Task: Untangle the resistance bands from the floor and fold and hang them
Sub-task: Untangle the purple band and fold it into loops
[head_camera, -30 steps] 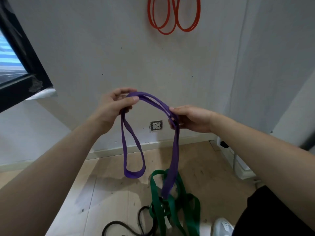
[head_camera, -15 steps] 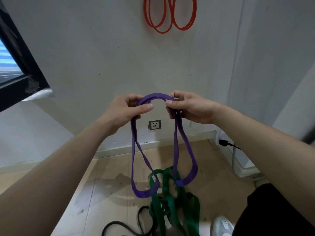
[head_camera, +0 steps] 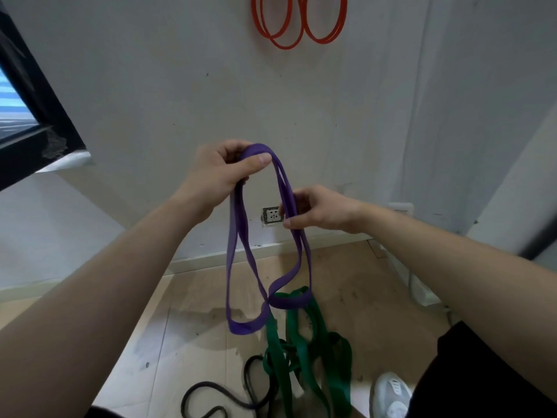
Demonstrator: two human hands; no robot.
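Note:
A purple resistance band (head_camera: 233,260) hangs doubled in front of the wall, its two loops dangling just above the floor. My left hand (head_camera: 220,173) grips the folded top of the band between thumb and curled fingers. Lower and to the right, my right hand (head_camera: 316,211) pinches the two right-hand strands together. On the floor below lie a tangled green band (head_camera: 304,351) and a thin black band (head_camera: 211,390). An orange band (head_camera: 298,22) hangs folded high on the wall; whatever it hangs from is out of view.
A wall socket (head_camera: 272,215) sits low on the wall behind the band. A dark window frame (head_camera: 36,137) is at the left. A white power strip and cable (head_camera: 422,294) lie along the right wall. My grey shoe (head_camera: 391,393) stands beside the green band.
My left hand has taken over the whole folded top of the purple band. My right hand slid down from the top to the right strands. The two loops now hang closer together.

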